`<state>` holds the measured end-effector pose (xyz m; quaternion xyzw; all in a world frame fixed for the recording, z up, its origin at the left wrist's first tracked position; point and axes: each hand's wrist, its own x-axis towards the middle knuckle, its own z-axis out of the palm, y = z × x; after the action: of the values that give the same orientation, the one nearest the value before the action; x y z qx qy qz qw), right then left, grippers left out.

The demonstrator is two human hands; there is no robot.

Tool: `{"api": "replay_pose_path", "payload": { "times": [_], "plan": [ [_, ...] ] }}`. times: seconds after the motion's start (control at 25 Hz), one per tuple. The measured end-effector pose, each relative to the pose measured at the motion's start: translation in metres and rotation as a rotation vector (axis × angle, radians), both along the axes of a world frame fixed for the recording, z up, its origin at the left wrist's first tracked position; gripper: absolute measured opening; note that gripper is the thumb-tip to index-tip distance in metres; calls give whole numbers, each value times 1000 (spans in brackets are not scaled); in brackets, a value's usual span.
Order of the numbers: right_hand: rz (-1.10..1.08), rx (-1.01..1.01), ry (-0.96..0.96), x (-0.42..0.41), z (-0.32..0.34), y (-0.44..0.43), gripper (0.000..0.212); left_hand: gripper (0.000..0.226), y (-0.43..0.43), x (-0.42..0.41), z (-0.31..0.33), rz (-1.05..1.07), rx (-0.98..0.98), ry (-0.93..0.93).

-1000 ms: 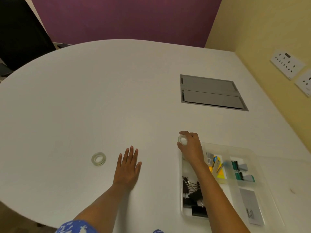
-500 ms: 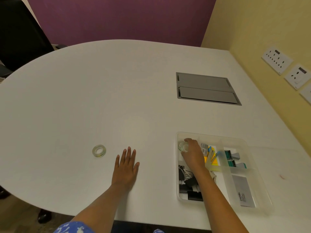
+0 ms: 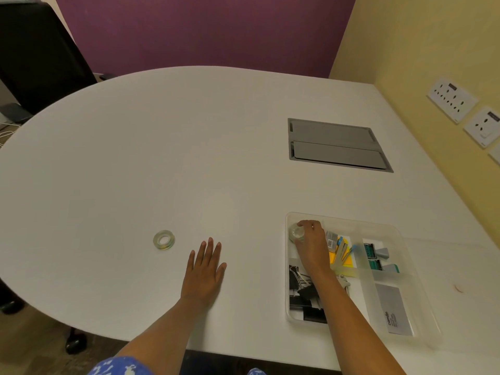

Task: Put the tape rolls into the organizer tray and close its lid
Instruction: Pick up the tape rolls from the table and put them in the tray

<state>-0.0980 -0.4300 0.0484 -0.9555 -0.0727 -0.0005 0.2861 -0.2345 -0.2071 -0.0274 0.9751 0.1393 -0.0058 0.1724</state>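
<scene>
Tape rolls are the matter here, and they sit in two places: one clear tape roll (image 3: 297,232) is pinched between the thumb and fingertips of the right hand (image 3: 311,246), low inside the upper left compartment of the clear organizer tray (image 3: 343,221) at lower right of the frame, while a second tape roll (image 3: 163,240) lies flat on the white table (image 3: 162,158) at lower left centre, hole facing up. Whether the held roll already rests on the tray floor cannot be told. The left hand (image 3: 204,269) lies palm down on the table, fingers spread and empty, just to the right of the loose roll and far nearer to it than the right hand is; the roll lies up and to the left of its fingertips, so that hand looks the natural one to fetch it. Below the held roll, the tray's left side holds black binder clips (image 3: 300,293); the middle holds yellow sticky notes (image 3: 341,257); the right side holds teal staple boxes (image 3: 372,257) and a grey card (image 3: 393,312). The tray's clear lid (image 3: 460,255) seems to lie open on the table to the right, faint and hard to trace, and closing it likely comes last.
</scene>
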Motion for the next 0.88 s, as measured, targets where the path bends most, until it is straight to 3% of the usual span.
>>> {"api": "replay_pose_path", "payload": {
  "times": [0.52,0.68,0.88],
  "plan": [
    [-46,37,-2,-1,3,6,46,58,0,-3,3,-5,31,-46],
    [-126,166,-125,-6,21,27,37,58,0,-3,2,5,45,-53],
    [135,236,-98,-24,37,100,32,58,0,-2,0,5,64,-97]
  ]
}}
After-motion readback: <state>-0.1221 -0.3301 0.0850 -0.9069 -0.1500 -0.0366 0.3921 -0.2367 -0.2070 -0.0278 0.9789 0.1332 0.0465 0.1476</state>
